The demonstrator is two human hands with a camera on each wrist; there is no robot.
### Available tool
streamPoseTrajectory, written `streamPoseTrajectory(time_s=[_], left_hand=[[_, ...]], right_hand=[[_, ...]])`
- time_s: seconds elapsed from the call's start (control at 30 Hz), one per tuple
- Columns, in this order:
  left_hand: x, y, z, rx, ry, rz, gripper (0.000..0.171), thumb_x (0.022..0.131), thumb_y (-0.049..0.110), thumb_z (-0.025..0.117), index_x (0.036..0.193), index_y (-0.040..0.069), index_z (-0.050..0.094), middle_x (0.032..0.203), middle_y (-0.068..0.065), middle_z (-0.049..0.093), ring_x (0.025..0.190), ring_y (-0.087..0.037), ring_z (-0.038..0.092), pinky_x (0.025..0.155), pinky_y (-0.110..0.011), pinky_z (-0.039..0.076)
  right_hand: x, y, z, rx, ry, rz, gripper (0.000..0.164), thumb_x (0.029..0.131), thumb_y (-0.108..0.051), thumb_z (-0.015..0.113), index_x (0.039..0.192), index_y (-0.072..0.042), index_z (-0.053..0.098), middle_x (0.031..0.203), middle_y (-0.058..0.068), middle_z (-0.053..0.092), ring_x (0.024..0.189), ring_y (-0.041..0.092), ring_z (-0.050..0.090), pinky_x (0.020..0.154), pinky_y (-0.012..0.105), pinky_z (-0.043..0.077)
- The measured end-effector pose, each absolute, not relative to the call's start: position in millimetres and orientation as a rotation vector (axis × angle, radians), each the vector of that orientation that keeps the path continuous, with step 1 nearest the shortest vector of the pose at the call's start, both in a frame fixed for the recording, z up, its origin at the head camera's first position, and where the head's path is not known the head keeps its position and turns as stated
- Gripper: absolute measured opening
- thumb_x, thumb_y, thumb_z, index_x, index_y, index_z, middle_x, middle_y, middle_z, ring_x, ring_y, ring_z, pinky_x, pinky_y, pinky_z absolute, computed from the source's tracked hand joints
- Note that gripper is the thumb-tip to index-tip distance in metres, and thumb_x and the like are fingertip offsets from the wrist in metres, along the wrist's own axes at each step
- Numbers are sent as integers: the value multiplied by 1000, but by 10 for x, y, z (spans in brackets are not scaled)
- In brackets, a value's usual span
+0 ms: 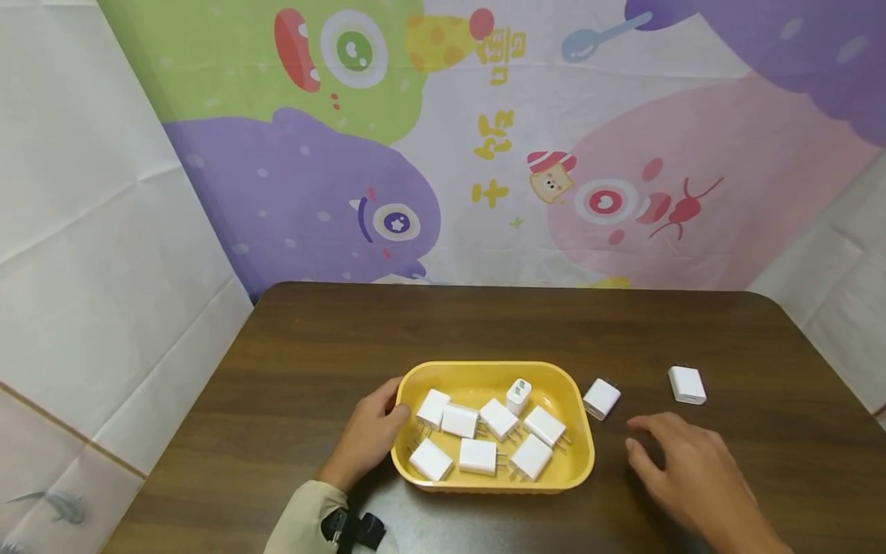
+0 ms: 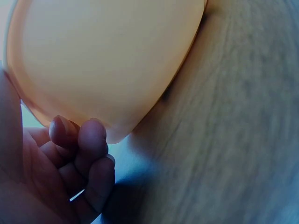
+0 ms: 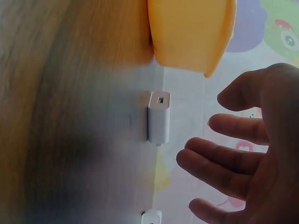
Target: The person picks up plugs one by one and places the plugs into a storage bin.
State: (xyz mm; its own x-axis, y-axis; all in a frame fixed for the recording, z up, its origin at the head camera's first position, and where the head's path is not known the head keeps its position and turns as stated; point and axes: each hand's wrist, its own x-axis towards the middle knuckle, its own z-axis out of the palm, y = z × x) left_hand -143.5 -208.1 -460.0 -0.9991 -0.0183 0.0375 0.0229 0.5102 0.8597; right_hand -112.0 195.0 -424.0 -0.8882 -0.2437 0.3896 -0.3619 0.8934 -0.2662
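Note:
A yellow plastic basin holds several white USB charger plugs, one of them a charger standing on end. With its thumb at the rim and its fingers curled against the outer wall, my left hand grips the basin's left end; the left wrist view shows the fingers at the wall. My right hand hovers over the table right of the basin, fingers spread and holding nothing. One charger plug lies just beyond its fingertips, close to the basin. Another charger plug lies farther right.
The dark wooden table has rounded far corners. Behind it hangs a cloth with cartoon creatures, and white sheets flank both sides. A black strap device sits at my left wrist.

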Motion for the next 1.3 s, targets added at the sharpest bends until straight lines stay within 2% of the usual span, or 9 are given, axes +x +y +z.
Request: streamPoseTrajectory(time_s=[0.23,0.6,0.83,1.3], left_hand=[[-1435,-2074,-4594,-2,-2694,-1540,42,96,16,53,137,14,61,124,-3,66,107,-20,61,98,-47,47],[-1429,-2068,-4584,-4,-2685,-1554,42,95,14,53,136,14,61,122,-3,67,106,-19,61,97,-46,48],[-1432,-2073,-4591,1,-2687,-1554,42,95,15,53,137,14,61,123,-3,66,107,-19,61,98,-47,47],[-1440,-2082,-4597,-3,-2698,-1561,42,97,17,52,138,15,60,127,-3,65,111,-20,61,100,-48,46]], right_hand=[[-1166,2023,-4246,384,-2815,432,28,85,-22,73,110,-8,71,109,13,70,98,40,67,87,63,43],[-1269,2178,-4301,350,-2821,374,29,87,-24,71,109,-6,70,106,16,69,93,42,67,79,62,46],[-1387,2284,-4277,328,-2855,363,33,89,-25,69,114,-3,67,115,24,66,99,48,64,78,63,47],[-1546,2420,-4290,301,-2822,366,31,88,-23,66,113,-3,67,108,25,65,90,46,64,70,60,46]])
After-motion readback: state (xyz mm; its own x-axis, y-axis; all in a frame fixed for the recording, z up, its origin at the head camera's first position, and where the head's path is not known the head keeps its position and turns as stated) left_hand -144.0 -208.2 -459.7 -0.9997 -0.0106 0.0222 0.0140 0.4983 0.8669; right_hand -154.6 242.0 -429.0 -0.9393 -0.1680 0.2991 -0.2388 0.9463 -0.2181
